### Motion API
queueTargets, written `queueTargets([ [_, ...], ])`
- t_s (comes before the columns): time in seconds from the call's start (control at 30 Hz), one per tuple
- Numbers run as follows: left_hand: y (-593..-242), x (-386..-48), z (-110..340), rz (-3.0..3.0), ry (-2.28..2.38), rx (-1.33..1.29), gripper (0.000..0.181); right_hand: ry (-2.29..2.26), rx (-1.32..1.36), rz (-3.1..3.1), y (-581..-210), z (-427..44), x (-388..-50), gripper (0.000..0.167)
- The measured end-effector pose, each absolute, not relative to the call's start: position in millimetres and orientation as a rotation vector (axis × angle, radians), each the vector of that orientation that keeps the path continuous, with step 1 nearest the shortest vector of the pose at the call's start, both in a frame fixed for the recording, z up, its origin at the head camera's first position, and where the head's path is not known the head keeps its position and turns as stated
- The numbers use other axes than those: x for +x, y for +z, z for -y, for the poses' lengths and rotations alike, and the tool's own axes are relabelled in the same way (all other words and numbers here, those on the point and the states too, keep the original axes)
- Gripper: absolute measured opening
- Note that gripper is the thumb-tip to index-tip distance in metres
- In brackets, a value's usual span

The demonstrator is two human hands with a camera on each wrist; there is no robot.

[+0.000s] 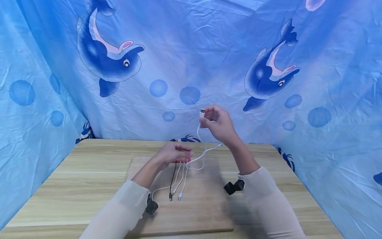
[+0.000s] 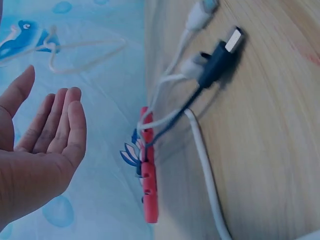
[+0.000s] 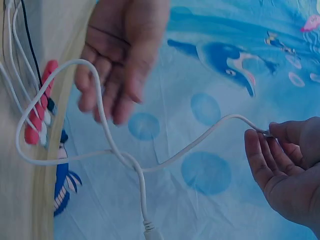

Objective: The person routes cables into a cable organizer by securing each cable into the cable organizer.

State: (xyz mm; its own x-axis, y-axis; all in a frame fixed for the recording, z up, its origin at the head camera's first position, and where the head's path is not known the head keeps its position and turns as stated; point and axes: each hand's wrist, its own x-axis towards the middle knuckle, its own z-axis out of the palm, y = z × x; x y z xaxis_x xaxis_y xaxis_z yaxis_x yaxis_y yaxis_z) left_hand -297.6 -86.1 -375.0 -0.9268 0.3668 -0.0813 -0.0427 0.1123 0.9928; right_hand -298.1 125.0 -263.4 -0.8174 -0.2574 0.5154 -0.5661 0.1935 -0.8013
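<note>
My right hand (image 1: 219, 124) is raised above the far table edge and pinches a white USB cable (image 1: 202, 114) near its USB plug. The cable loops loosely below; in the right wrist view its other white connector (image 3: 152, 231) hangs free. My left hand (image 1: 176, 153) hovers over a red cable holder (image 1: 186, 160), and in the left wrist view its fingers (image 2: 75, 127) are extended with nothing held. Slotted in the holder (image 2: 150, 190) are several white cables (image 1: 184, 181) and a dark cable (image 1: 172, 181), their plugs lying toward me.
Beneath the cables lies a wooden board (image 1: 197, 215) on a light wood table (image 1: 95, 186). A blue curtain (image 1: 185, 59) printed with dolphins hangs behind the table and at both sides. Dark wrist cameras (image 1: 234, 187) are strapped at both sleeves.
</note>
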Motion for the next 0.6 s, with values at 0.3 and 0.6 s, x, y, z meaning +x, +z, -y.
queueTargets([
  [0.3, -366.6, -283.5, 90.5, -2.019, 2.015, 0.402, 0.033, 1.741, 0.859, 2.156, -275.2, -90.7, -287.5, 0.022],
  [0.6, -362.2, -270.6, 108.8, -1.952, 2.064, 0.525, 0.027, 1.888, 0.826, 2.051, -283.6, -68.9, -286.8, 0.020],
])
